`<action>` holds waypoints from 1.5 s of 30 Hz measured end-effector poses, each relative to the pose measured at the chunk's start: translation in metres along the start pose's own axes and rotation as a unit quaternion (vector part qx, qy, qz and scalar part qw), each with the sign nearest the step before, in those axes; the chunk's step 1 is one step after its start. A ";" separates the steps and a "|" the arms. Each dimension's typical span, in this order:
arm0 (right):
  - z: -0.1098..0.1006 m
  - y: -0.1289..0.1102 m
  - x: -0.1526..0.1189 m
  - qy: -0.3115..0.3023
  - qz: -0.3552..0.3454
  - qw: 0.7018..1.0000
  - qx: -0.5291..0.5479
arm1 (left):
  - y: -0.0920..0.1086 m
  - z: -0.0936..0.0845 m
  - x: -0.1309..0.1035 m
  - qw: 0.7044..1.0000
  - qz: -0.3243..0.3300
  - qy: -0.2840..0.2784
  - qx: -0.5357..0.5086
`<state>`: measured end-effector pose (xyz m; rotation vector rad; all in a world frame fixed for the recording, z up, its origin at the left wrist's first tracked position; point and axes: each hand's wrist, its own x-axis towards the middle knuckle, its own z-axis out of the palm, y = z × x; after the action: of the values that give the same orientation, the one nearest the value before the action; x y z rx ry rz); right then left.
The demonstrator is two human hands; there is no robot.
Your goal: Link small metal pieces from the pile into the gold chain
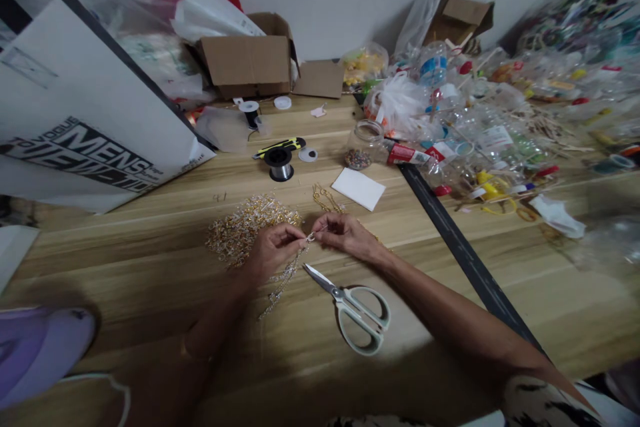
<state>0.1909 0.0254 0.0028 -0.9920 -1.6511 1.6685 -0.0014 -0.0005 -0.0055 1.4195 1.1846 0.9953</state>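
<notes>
My left hand [277,248] and my right hand [346,235] meet over the wooden table, fingertips pinched on a small silvery ring piece [311,237] between them. From this piece a silver beaded chain [283,282] hangs down beside my left hand and lies on the wood. Behind my left hand spreads a pile of gold and clear small pieces [240,227]. A gold chain [325,198] runs behind my right hand. Scissors [353,307] with pale handles lie just in front of my hands, blades slightly apart or closed, I cannot tell.
Wire spool [279,165], yellow cutter [280,146], bead jar [361,147] and white pad [359,188] stand or lie behind my hands. A cardboard box [247,60] is at the back, plastic bottles [495,137] heap at right, a large white bag [90,120] stands left.
</notes>
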 end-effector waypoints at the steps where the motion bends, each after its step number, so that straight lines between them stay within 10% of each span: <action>1: 0.001 -0.001 0.000 -0.002 0.001 1.000 0.000 | 0.000 0.000 0.000 1.000 0.003 0.000 -0.003; 45: -0.003 0.010 0.000 -0.075 -0.047 0.996 -0.022 | 0.005 0.007 -0.005 1.000 0.020 0.000 0.013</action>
<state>0.1944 0.0263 -0.0068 -0.8129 -1.8100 1.6838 0.0057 -0.0068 -0.0020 1.4686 1.1774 1.0099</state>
